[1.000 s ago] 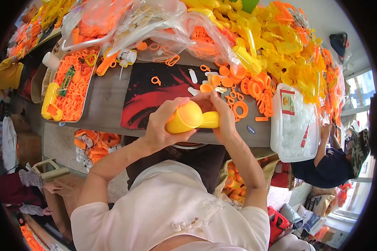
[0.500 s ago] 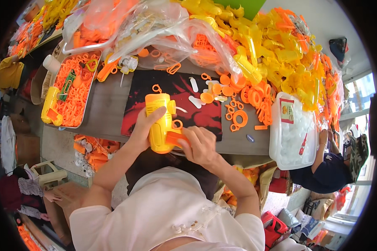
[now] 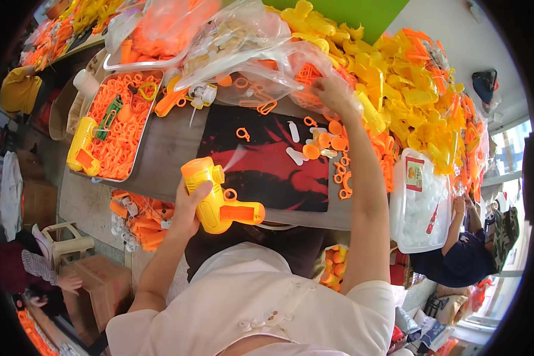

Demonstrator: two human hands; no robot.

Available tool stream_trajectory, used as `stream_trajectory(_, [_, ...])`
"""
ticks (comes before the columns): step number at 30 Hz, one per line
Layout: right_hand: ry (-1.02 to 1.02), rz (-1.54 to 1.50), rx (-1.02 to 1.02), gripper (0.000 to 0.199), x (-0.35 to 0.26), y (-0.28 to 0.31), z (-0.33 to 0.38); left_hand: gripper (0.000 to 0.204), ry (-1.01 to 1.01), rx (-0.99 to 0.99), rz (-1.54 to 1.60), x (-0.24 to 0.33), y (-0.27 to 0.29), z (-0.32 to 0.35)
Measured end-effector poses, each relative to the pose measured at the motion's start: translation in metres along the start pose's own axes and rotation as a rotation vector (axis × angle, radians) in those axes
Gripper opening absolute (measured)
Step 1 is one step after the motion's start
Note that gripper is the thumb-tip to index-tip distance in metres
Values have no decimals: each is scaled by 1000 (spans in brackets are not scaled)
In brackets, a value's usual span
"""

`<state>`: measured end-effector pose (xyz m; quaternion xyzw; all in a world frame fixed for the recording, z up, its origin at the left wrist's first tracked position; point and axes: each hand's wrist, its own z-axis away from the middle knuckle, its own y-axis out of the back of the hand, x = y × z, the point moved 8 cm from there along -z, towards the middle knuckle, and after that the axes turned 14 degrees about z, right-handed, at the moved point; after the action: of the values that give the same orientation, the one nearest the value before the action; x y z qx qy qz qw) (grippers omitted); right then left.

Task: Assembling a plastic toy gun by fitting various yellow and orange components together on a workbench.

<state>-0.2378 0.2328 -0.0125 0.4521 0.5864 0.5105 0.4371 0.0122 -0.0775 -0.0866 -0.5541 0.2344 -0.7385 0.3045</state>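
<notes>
My left hand (image 3: 187, 209) is wrapped round a yellow toy gun (image 3: 212, 204) with an orange handle piece, held above the table's near edge, its handle pointing right. A small orange ring sticks out beside the handle. My right arm stretches far across the table, and my right hand (image 3: 339, 99) is at a clear plastic bag (image 3: 305, 62) with orange parts in it; its fingertips are not clear. On the black and red mat (image 3: 267, 172) lie an orange ring piece (image 3: 242, 134), white flat strips (image 3: 294, 132) and several orange discs (image 3: 324, 140).
At the left, a metal tray (image 3: 134, 155) of orange parts carries another yellow toy gun (image 3: 83, 145). A heap of yellow shells (image 3: 391, 83) fills the far right. A white tub (image 3: 420, 213) with a red screwdriver (image 3: 432, 221) stands at the right. Other people are at both sides.
My right hand has left the toy gun's orange handle and moved far forward to the plastic bag. The toy gun has shifted slightly left and tilted; the ring piece now shows apart from it.
</notes>
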Motion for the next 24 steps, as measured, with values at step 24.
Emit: stream_trajectory(24, [-484,-151,290,27,148,28,215,47,72,-90,-7,-34,1,-11])
